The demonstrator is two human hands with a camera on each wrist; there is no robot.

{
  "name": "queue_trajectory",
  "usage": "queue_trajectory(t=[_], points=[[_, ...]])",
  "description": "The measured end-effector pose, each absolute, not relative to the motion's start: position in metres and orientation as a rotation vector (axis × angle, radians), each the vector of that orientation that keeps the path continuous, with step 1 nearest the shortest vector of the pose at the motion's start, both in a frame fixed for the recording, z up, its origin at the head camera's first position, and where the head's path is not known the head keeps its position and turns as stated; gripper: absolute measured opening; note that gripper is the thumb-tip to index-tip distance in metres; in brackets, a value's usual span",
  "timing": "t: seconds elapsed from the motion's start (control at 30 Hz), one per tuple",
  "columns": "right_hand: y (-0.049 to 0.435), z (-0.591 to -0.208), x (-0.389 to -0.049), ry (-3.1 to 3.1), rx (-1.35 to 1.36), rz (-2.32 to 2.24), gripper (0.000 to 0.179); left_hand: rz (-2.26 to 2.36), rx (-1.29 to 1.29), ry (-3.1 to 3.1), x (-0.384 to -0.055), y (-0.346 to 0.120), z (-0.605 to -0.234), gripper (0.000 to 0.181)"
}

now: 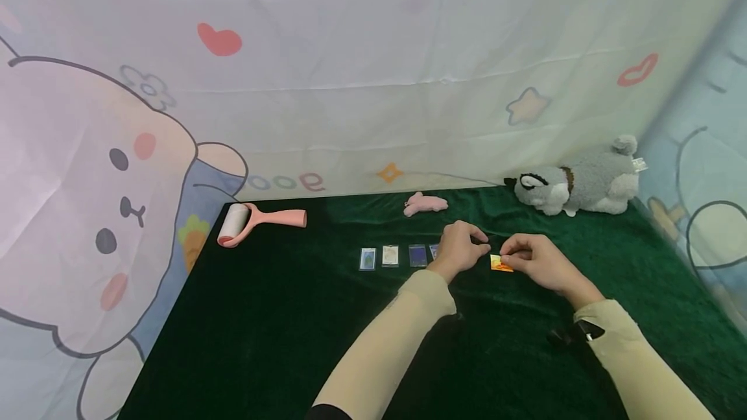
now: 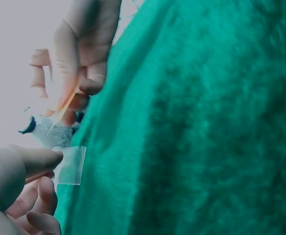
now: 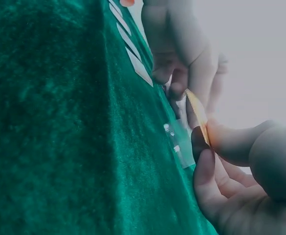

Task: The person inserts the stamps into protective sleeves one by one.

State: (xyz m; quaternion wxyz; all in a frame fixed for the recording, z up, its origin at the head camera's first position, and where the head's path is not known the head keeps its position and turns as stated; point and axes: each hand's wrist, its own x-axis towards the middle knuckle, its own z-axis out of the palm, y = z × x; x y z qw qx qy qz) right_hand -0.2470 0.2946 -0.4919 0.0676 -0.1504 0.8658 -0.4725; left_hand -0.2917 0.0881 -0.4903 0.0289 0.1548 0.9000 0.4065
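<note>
Between the thumb and fingers of my right hand [image 1: 539,263] is a small yellow-orange card [image 1: 500,263], seen almost edge-on in the right wrist view. My left hand [image 1: 460,250] pinches a clear plastic card sleeve [image 2: 70,166] by one side, just left of the card. The two hands are close together, and card and sleeve look apart in the left wrist view. Left of my left hand, several small cards lie in a row on the green cloth: a bluish-green card [image 1: 367,258], a pale card [image 1: 390,256], a dark blue card [image 1: 417,255] and one partly hidden behind the hand.
A pink lint roller [image 1: 274,217] lies at the back left of the green cloth [image 1: 262,329]. Behind the cards is a small pink plush toy [image 1: 426,203]. A grey plush animal [image 1: 589,180] lies at the back right, against the printed curtain [image 1: 373,50].
</note>
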Motion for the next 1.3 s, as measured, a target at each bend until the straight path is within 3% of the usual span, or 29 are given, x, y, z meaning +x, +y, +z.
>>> queue_trajectory(t=[0.3,0.73,0.9,1.3], points=[[0.292,-0.489,-0.25,2.662,-0.447,-1.398,0.009,1.529,0.416,2.663,-0.291,0.07,-0.476,0.005],[0.281,-0.482,-0.248,2.624,-0.445,-1.447,0.015,1.671,0.459,2.535,-0.29,0.036,-0.484,0.015],[0.275,-0.48,-0.249,2.672,-0.472,-1.448,0.013,1.603,0.549,2.502,-0.289,0.023,-0.486,0.025],[0.261,-0.479,-0.255,2.672,-0.484,-1.498,0.01,1.528,0.626,2.492,-0.284,-0.002,-0.479,0.024]])
